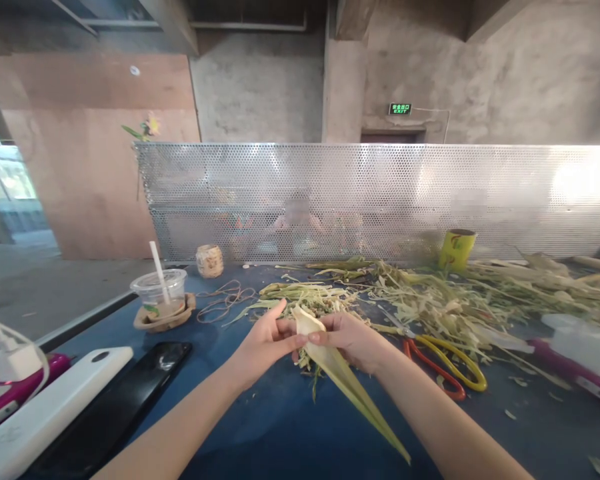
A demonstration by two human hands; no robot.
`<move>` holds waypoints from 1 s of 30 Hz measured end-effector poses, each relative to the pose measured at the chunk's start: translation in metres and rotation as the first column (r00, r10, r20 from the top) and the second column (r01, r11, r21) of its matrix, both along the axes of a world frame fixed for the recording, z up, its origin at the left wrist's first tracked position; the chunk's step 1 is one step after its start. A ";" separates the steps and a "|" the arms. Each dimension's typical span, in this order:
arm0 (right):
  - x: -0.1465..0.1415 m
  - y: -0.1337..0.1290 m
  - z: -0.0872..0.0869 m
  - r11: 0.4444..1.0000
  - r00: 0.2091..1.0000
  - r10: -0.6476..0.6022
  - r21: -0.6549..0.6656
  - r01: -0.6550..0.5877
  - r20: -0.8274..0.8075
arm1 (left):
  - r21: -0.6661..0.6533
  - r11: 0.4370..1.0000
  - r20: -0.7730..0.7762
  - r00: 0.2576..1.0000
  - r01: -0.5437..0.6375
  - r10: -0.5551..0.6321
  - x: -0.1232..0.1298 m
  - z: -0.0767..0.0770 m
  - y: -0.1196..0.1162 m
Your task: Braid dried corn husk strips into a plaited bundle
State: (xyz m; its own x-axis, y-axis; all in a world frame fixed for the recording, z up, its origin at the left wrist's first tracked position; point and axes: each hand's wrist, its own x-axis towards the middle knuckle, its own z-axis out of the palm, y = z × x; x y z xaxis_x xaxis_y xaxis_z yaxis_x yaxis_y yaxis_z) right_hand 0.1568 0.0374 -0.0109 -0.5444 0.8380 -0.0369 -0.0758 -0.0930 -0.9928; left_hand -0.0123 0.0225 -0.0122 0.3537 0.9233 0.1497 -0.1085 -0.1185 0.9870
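Observation:
A long pale husk-like leaf (353, 387) hangs between my hands, its broad whitish end up and its narrow greenish tip pointing down to the right. My left hand (276, 337) pinches the broad end from the left, thumb on the front. From the right, my right hand (343, 339) grips the same end, its thumb close to the left one. Behind and under the hands lies a heap of shredded plant strips (305, 291). Scissors with red and yellow handles (443, 363) rest on the blue table (280, 427), right of my right hand.
At left are a plastic cup with a straw (163, 290), a black phone (115, 407), a white power bank (60, 413) and a power strip (5, 407). Thin cord (225, 300) lies near a small jar (210, 261). A yellow can (457, 250) and dry husks (430, 300) are at right.

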 end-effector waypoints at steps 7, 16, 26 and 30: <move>-0.004 -0.005 0.000 0.982 0.975 0.121 -0.124 -0.145 -0.186 | -0.080 0.980 0.151 0.974 0.181 -0.168 -0.004 -0.002 0.004; -0.007 -0.004 0.003 0.985 0.991 -0.128 0.118 0.124 0.028 | -0.115 0.991 0.187 0.981 0.073 -0.051 -0.001 0.002 0.004; -0.009 -0.001 -0.001 0.939 0.956 -0.200 0.322 0.124 0.214 | -0.161 0.987 0.158 0.987 -0.005 0.031 0.000 -0.002 0.004; -0.008 0.001 -0.003 0.849 0.918 -0.267 0.523 0.080 0.292 | -0.063 0.998 0.030 1.000 0.008 -0.006 0.001 -0.009 0.000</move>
